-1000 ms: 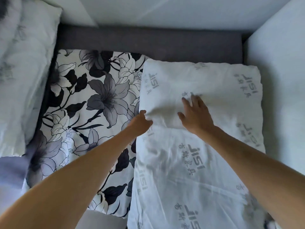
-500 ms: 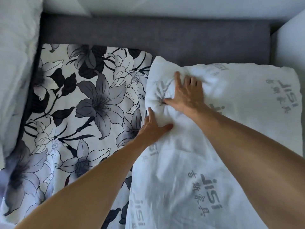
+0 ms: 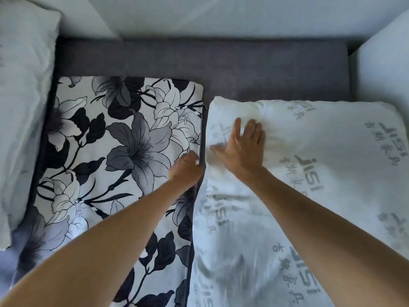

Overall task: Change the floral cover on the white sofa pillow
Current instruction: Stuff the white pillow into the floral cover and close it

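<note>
This is a home, seen at a sofa in a living area. Beyond the person's fingers (image 3: 238, 129) runs a dark grey upholstered sofa (image 3: 221, 63), with pale cushions (image 3: 20, 107) off to their left and right.

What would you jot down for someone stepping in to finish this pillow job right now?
Left hand: closed on the right edge of the floral cover.
Right hand: open, pressed flat on the white pillow.
Cover lies flat on the grey sofa, left of the pillow, edges meeting.
Done: pillow is bare.
Left: open the cover, slide the pillow in, close it.
</note>
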